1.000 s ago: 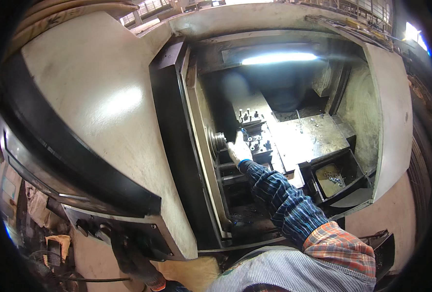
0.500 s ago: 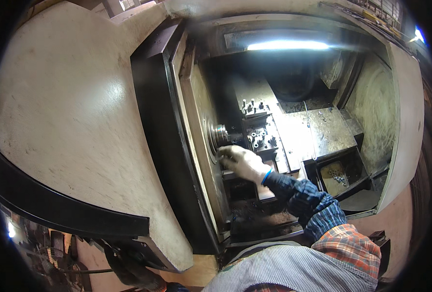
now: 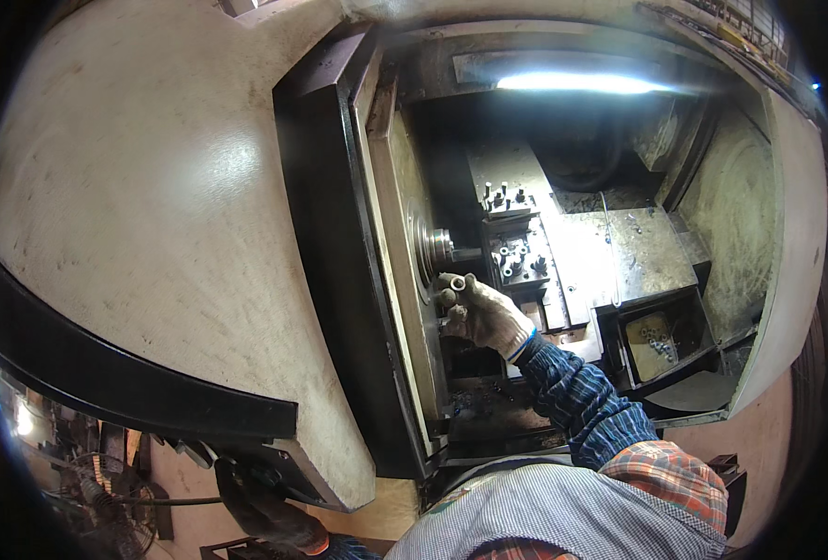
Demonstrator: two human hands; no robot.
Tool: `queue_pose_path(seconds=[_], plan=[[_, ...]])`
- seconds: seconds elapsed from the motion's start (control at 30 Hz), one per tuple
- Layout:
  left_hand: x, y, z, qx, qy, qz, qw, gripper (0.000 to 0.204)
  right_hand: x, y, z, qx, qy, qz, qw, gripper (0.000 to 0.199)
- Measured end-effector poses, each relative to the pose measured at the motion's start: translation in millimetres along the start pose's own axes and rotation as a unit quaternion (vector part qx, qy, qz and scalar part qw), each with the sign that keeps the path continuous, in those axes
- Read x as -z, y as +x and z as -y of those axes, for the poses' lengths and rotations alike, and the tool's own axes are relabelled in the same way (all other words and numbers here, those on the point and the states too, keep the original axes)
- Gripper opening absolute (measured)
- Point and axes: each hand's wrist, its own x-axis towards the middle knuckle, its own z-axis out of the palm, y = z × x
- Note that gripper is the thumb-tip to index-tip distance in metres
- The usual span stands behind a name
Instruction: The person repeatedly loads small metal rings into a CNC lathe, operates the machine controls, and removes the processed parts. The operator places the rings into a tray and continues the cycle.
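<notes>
My gloved right hand (image 3: 482, 313) pinches a small metal ring (image 3: 457, 282); I should line it up squarely with the chuck (image 3: 435, 248).

Single strip lamp (image 3: 577, 82) at top of the machine enclosure is the main source; blown out to white, no detail in it. Sheet-metal bed (image 3: 619, 252) below it catches the light, reads mid-bright. Soft glare patch on the beige door panel (image 3: 153, 187). Recess behind the lamp and lower cavity go near-black. Small bright spot low at the left rim. Heavy fisheye: straight edges bow, black vignette all round. Gloved right hand (image 3: 482, 313) reasonably sharp; the rim is soft and smeared.
</notes>
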Motion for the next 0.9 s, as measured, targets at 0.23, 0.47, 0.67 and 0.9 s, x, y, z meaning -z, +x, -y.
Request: queue_pose_path(seconds=[0.23,0.47,0.67,0.9], plan=[[-1,-2,3,-0.055,0.058,0.000,0.997,0.051,12,6,7,0.033,-0.017,-0.053,0.998,0.043],[2,15,4,-0.205,0.075,-0.020,0.976,0.049,30,56,4,0.203,-0.317,-0.324,0.868,0.032],[4,12,-7,-0.048,-0.019,0.016,0.999,0.047,53,91,7,0.282,-0.467,-0.481,0.686,0.038],[2,18,-20,-0.025,-0.031,0.027,0.999,0.045,80,126,2,0.287,-0.434,-0.459,0.720,0.035]])
